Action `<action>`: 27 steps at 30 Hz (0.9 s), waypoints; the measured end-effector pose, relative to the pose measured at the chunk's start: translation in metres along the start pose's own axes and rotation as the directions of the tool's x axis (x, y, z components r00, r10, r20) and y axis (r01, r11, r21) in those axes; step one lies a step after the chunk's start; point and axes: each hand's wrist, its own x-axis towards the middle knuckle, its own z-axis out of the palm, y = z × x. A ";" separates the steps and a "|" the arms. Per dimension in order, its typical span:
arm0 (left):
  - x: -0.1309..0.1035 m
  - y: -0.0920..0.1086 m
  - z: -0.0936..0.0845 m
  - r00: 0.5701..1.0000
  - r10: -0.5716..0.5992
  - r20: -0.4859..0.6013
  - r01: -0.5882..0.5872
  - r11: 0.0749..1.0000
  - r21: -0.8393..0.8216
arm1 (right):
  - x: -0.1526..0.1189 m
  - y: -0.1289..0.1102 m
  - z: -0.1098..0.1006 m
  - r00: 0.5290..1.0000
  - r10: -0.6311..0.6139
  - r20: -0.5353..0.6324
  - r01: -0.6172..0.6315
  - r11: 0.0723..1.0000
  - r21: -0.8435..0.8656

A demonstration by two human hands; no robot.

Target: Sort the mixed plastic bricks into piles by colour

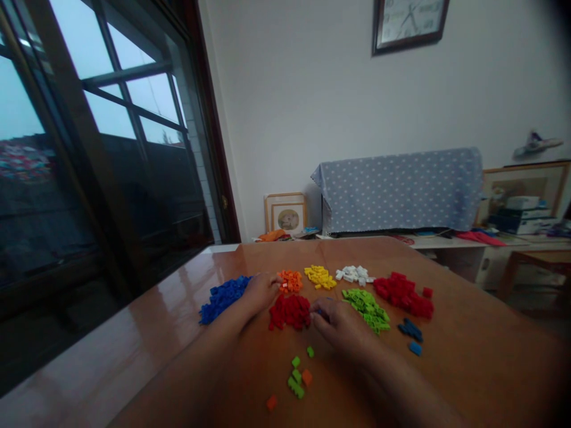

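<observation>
Right hand — curled (beside red bricks)

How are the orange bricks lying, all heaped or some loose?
Some loose: a heap of orange bricks sits by the left hand, while two loose orange pieces lie nearer the camera.

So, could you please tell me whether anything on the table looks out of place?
Two orange bricks look slightly astray: they lie with loose green bricks in the foreground, apart from the orange pile.

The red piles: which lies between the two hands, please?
The middle red pile, flanked by left hand and right hand; the other red pile lies right of the green pile.
</observation>
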 end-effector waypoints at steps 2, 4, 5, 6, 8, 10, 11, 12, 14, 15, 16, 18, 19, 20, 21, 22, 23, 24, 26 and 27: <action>-0.010 0.001 -0.002 0.999 0.013 0.032 -0.012 0.999 -0.044 | 0.000 0.000 0.000 1.000 -0.010 -0.005 0.010 1.000 0.000; -0.020 0.003 -0.004 0.998 0.025 0.055 -0.020 0.997 -0.080 | -0.001 0.000 0.000 1.000 -0.011 -0.010 0.011 1.000 -0.003; -0.025 0.006 -0.005 0.997 0.033 0.070 -0.026 0.995 -0.100 | -0.001 0.000 0.000 1.000 -0.008 -0.013 0.008 1.000 -0.005; -0.031 0.009 -0.007 0.994 0.049 0.095 -0.037 0.991 -0.129 | -0.001 0.000 -0.001 1.000 -0.006 -0.015 0.006 1.000 -0.007; -0.043 0.018 -0.013 0.980 0.110 0.165 -0.073 0.973 -0.217 | -0.002 0.001 -0.001 1.000 -0.009 -0.015 0.009 1.000 -0.011; -0.058 0.030 -0.020 0.950 0.213 0.227 -0.137 0.941 -0.308 | -0.002 0.001 -0.001 1.000 -0.013 -0.016 0.013 1.000 -0.013; -0.065 0.038 -0.024 0.941 0.243 0.233 -0.163 0.934 -0.318 | -0.002 0.002 0.000 1.000 -0.013 -0.010 0.013 1.000 -0.013; -0.073 0.045 -0.028 0.930 0.275 0.242 -0.191 0.928 -0.321 | -0.002 0.002 0.001 1.000 -0.013 -0.003 0.013 1.000 -0.012; -0.088 0.061 -0.035 0.891 0.344 0.294 -0.245 0.913 -0.326 | -0.002 0.002 0.002 1.000 -0.015 0.007 0.015 1.000 -0.014; -0.094 0.068 -0.037 0.884 0.353 0.308 -0.252 0.913 -0.322 | -0.002 0.002 0.003 1.000 -0.021 0.009 0.021 1.000 -0.014; -0.100 0.075 -0.038 0.880 0.353 0.319 -0.258 0.917 -0.304 | -0.002 0.002 0.003 1.000 -0.027 0.009 0.027 1.000 -0.015; -0.109 0.086 -0.037 0.872 0.344 0.349 -0.261 0.929 -0.264 | -0.002 0.001 0.003 0.999 -0.035 0.010 0.035 0.999 -0.011; -0.112 0.091 -0.035 0.866 0.345 0.363 -0.270 0.932 -0.241 | -0.002 0.000 0.003 0.999 -0.033 0.015 0.033 0.999 -0.008; -0.114 0.094 -0.033 0.864 0.340 0.372 -0.274 0.936 -0.219 | -0.002 -0.001 0.002 0.999 -0.028 0.020 0.028 1.000 -0.006; -0.115 0.097 -0.031 0.863 0.334 0.379 -0.276 0.940 -0.200 | -0.003 -0.001 0.002 0.999 -0.022 0.024 0.023 1.000 -0.006; -0.115 0.099 -0.028 0.865 0.326 0.382 -0.275 0.944 -0.183 | -0.003 -0.002 0.002 0.999 -0.019 0.026 0.019 1.000 -0.007; -0.115 0.101 -0.026 0.867 0.320 0.381 -0.273 0.946 -0.173 | -0.003 -0.002 0.002 0.999 -0.019 0.027 0.019 1.000 -0.008; -0.114 0.101 -0.025 0.868 0.318 0.381 -0.274 0.947 -0.168 | -0.002 -0.002 0.001 0.999 -0.021 0.025 0.021 1.000 -0.010; -0.112 0.102 -0.022 0.867 0.322 0.381 -0.276 0.946 -0.170 | -0.002 -0.002 0.001 0.999 -0.023 0.022 0.023 1.000 -0.007; -0.110 0.101 -0.022 0.867 0.325 0.378 -0.278 0.944 -0.176 | -0.002 -0.002 0.000 1.000 -0.020 0.022 0.020 1.000 -0.003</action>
